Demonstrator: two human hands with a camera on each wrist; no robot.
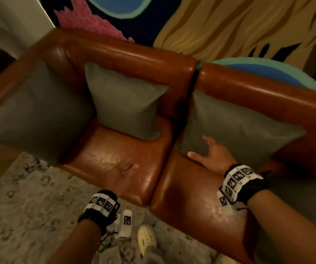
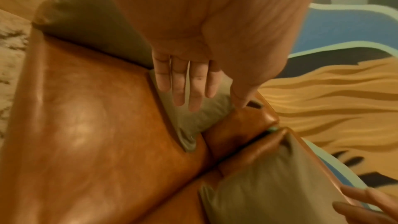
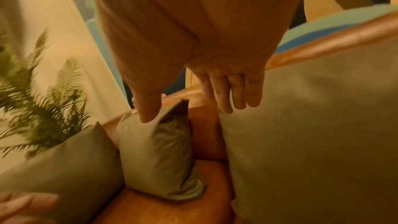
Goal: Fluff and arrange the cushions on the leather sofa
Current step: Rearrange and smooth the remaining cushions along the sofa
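legible text: none. the wrist bands [image 1: 102,202] and [image 1: 237,180] carried only black-and-white square marker codes, without letters or numerals; a white tag [image 1: 126,220] by the left wrist bore one such code. no brand, label or sign was readable elsewhere.

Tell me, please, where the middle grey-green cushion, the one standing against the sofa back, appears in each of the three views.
Head: middle cushion, upper centre, left of the backrest gap.
Left wrist: centre, partly behind the left hand; a lower cushion corner shows at.
Right wrist: lower centre, narrow, seen edge-on, below the right hand's thumb.
Shared landmark: the gap between the two sofa sections, right of this cushion in the head view.
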